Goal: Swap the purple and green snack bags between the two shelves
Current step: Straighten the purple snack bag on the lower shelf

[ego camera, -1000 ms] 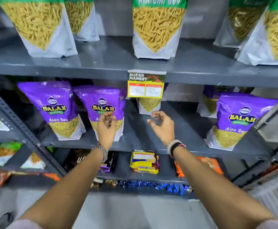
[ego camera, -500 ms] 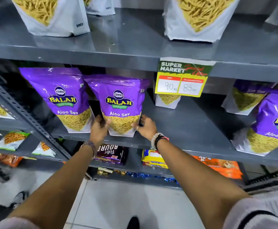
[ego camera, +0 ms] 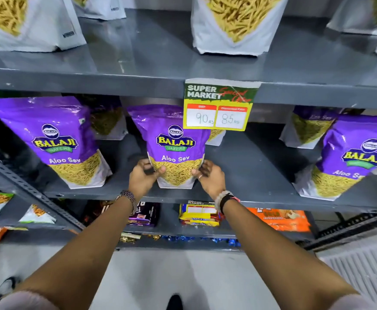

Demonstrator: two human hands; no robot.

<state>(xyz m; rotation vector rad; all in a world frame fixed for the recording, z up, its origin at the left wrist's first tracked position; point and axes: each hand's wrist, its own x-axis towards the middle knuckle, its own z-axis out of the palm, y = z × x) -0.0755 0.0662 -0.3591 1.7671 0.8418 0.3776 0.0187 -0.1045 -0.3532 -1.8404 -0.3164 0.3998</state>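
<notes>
A purple Balaji Aloo Sev bag [ego camera: 174, 142] stands upright at the middle of the lower grey shelf [ego camera: 250, 175]. My left hand [ego camera: 143, 177] grips its lower left corner and my right hand [ego camera: 210, 177] grips its lower right corner. Another purple bag [ego camera: 55, 139] stands to its left and a third [ego camera: 351, 157] at the far right, with more purple bags behind them. On the upper shelf [ego camera: 138, 52] stand the white-bottomed snack bags [ego camera: 239, 23], their green tops cut off by the frame.
A yellow price tag [ego camera: 218, 108] hangs from the upper shelf's front edge, overlapping the held bag's top right. Biscuit packs [ego camera: 199, 217] lie on the shelf below. A slotted upright [ego camera: 26, 189] divides off a neighbouring rack at the left. Tiled floor lies below.
Both hands reached in from open and closed on the middle purple bag's lower corners. The bag has shifted right, toward the price tag. The view dropped and came closer to the shelves.
</notes>
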